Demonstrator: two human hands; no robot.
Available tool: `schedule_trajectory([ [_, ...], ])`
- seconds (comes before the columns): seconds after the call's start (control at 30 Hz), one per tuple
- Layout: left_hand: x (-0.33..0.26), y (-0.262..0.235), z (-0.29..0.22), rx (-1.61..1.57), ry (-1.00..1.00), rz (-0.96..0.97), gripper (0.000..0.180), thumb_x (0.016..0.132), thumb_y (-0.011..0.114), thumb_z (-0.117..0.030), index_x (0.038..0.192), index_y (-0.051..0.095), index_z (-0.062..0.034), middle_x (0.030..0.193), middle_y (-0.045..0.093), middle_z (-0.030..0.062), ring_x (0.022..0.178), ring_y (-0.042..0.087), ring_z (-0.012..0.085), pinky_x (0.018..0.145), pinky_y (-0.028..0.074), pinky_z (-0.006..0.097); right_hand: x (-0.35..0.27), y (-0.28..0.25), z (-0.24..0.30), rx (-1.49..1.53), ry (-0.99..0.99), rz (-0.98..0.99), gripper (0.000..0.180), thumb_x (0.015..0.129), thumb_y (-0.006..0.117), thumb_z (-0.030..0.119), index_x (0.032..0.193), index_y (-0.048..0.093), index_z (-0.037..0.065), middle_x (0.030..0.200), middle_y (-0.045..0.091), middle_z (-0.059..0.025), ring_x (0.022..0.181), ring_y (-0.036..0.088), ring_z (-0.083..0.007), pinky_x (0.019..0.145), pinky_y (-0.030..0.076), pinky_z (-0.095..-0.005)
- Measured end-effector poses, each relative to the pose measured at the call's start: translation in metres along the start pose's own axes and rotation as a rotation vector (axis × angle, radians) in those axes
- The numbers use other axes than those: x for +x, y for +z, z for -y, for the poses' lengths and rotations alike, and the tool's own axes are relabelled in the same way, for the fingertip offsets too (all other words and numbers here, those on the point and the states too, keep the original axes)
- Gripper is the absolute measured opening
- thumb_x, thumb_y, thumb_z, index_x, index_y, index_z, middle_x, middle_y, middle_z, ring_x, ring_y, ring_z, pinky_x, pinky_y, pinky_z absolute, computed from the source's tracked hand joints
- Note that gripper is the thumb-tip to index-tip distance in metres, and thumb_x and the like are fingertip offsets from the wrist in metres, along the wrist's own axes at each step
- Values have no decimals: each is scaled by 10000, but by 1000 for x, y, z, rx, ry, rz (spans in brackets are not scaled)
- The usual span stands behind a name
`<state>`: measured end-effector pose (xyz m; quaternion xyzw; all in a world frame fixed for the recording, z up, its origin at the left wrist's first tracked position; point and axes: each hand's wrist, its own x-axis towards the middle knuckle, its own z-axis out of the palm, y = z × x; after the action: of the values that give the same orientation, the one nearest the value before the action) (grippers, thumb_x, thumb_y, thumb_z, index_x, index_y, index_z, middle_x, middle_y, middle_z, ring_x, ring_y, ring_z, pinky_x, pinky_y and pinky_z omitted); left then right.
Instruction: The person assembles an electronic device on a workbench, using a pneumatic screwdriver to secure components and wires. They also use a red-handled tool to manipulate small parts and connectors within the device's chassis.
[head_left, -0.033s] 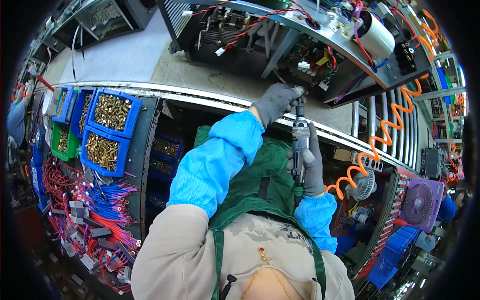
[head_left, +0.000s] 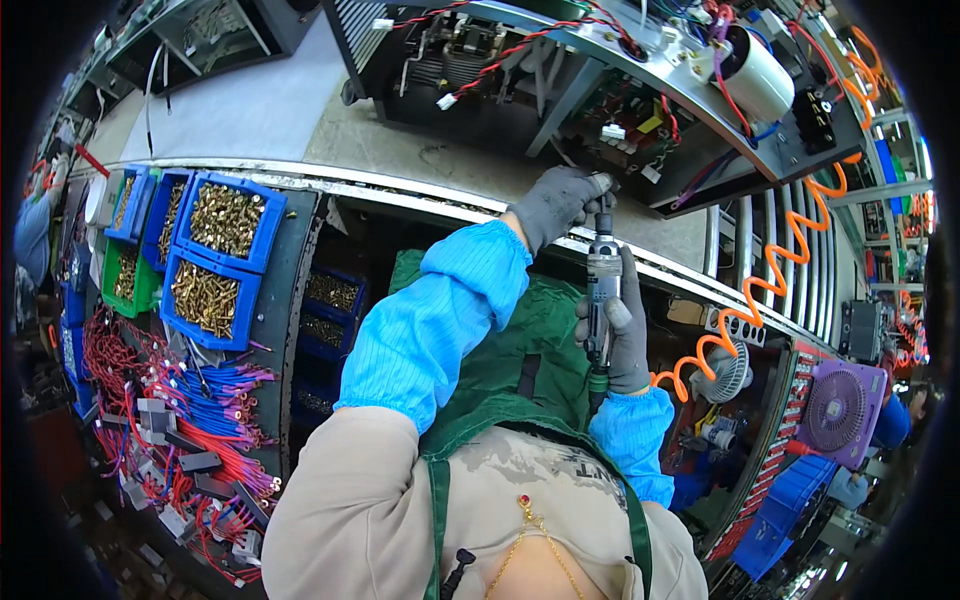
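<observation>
My right hand, in a grey glove, is wrapped round an air screwdriver held upright in the picture, its nose pointing away from me. At that nose, the fingers of my gloved left hand are pinched together; what sits between them is too small to make out. Both hands are just in front of the open metal cabinet, which stands on the bench with wiring inside. A white connector on red wires hangs at its front.
Blue bins of brass-coloured screws and a green bin stand at left, with bundled red and blue wires nearer me. An orange coiled air hose crosses the right side, above metal rollers. A purple fan stands far right.
</observation>
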<state>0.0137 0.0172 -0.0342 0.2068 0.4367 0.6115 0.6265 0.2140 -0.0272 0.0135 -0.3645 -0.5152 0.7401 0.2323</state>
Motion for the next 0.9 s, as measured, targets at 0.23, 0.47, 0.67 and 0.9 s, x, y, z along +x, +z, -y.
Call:
schedule_trajectory([
  [0.23,-3,-1,-8,-34,4,-69,232,901,595,-262,879,656,-40,750,627,24,472,391,37,402,310,175,9,6,5,-114,2,2,845,786,608,424,1473,187,168,847,551,-110,581,561,-118,482,480,-226],
  [0.47,0,-9,-25,-93,-51,-160,262,893,613,-298,807,639,-52,704,612,4,451,380,46,391,291,186,22,30,13,-97,-2,-20,834,799,598,442,1473,178,184,783,533,-91,541,559,-126,455,478,-233],
  [0.67,7,-11,-17,31,-5,-119,269,891,612,-313,802,651,-63,673,581,-9,473,387,53,430,316,201,23,38,-1,-12,-30,-40,795,824,579,409,1471,178,182,783,533,-87,547,557,-129,462,477,-237],
  [0.9,5,-21,-16,282,57,-131,329,892,590,-386,853,681,-72,620,539,-11,500,401,73,452,335,234,23,56,-11,-10,-39,-108,722,873,538,295,1476,155,189,806,561,-87,575,563,-126,491,484,-243],
])
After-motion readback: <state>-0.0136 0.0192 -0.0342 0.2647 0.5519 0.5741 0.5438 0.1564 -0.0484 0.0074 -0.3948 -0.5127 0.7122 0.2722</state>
